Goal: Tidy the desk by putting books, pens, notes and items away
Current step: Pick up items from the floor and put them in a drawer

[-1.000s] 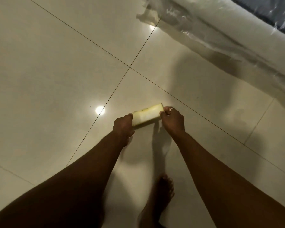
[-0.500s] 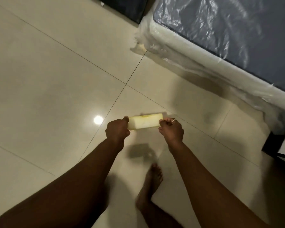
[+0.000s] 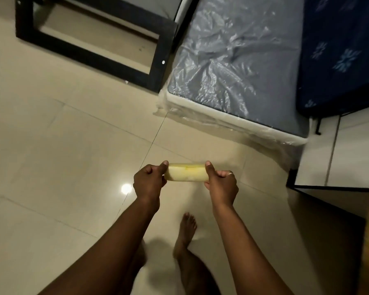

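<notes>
One yellow item is in play, held level above the floor between two hands; what it is cannot be told. No surface top, books, pens or notes show, so how much is tidied cannot be judged. This item, at least, is not yet put away and seems to be mid-carry. Left hand grips its left end, fingers curled and thumb on top. Right hand, a ring on one finger, grips the right end the same way. Both arms stretch forward and down. A plastic-wrapped mattress lies ahead to the right, touching a black frame.
</notes>
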